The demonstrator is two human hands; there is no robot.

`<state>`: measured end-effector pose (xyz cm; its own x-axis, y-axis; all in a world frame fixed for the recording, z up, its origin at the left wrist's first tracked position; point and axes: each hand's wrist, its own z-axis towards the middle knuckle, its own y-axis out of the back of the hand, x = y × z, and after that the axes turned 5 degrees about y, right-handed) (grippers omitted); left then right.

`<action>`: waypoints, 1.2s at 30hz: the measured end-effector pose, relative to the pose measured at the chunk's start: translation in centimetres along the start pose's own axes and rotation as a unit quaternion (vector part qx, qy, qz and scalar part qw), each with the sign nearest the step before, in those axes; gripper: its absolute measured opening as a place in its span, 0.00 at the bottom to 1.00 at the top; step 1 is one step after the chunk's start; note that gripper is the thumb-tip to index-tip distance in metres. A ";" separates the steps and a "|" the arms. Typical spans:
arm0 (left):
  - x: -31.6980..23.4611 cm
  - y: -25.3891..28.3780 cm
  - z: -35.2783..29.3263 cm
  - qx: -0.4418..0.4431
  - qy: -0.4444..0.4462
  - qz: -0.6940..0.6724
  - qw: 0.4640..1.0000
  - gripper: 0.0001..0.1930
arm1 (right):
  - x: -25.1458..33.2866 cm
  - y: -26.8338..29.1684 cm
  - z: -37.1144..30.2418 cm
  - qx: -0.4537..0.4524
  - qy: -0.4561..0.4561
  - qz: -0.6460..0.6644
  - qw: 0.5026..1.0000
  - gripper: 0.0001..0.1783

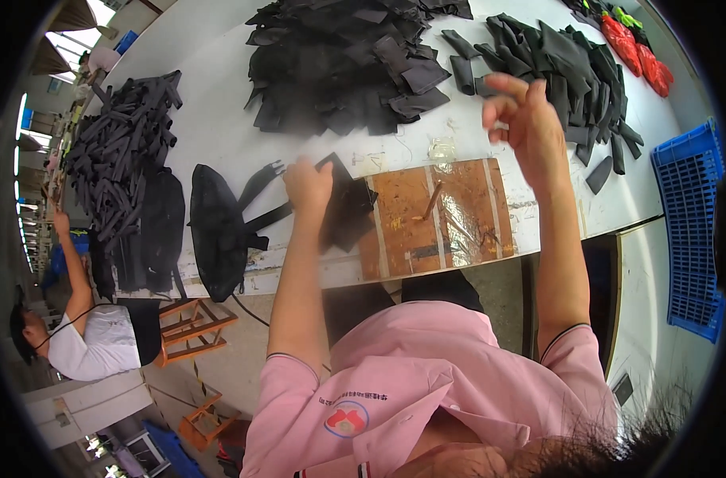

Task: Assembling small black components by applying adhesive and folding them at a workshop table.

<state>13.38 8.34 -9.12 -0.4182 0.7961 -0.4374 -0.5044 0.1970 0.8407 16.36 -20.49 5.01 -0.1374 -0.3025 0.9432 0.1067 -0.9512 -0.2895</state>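
Observation:
My left hand is closed at the left edge of a black fabric piece, its fingers curled down and partly hidden. That piece overlaps the left side of a brown wooden board with strips of tape and a thin upright peg. My right hand is raised above the table to the right of the board, fingers loosely bent and apart, with nothing in it. Left of my left hand lies a long black fabric item with straps.
A big stack of black fabric pieces spreads at the far middle, with another pile right of it. Narrow black strips are heaped at left. Red bags lie far right, above a blue crate. A person works at left near wooden stools.

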 end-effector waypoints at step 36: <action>-7.8 12.7 -13.1 0.229 0.187 -0.521 0.801 0.05 | -8.7 -6.2 -12.8 0.014 0.212 -0.427 0.879 0.07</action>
<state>0.35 -2.86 0.84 -0.1906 -0.1475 -0.9705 -0.4326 0.9001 -0.0519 4.31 -12.70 -3.50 -0.5332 0.5194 0.6678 -0.1900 -0.8427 0.5037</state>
